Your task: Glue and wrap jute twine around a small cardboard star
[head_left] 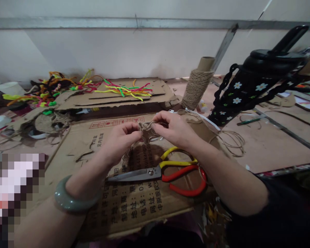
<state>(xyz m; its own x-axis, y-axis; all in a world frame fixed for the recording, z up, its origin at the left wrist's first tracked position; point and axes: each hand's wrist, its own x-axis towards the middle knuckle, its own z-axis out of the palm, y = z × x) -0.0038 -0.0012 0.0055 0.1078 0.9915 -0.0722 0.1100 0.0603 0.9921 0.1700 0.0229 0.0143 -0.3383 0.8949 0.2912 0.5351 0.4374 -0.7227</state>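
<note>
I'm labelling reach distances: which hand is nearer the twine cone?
Right. The right hand is on the near side of the twine cone, apart from it; the left hand is farther left.

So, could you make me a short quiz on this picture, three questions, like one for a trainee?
1. Multiple choice: which wrist wears the grey-green bangle?
A) Right
B) Left
C) Both

2. True or false: the scissors are being held.

3. Short answer: what are the left hand and right hand pinching between them?

Key:
1. B, the left.
2. False. The scissors, with one yellow and one red handle, lie on the printed cardboard.
3. A piece of brown twine work; its full shape is partly hidden by the fingers.
</note>
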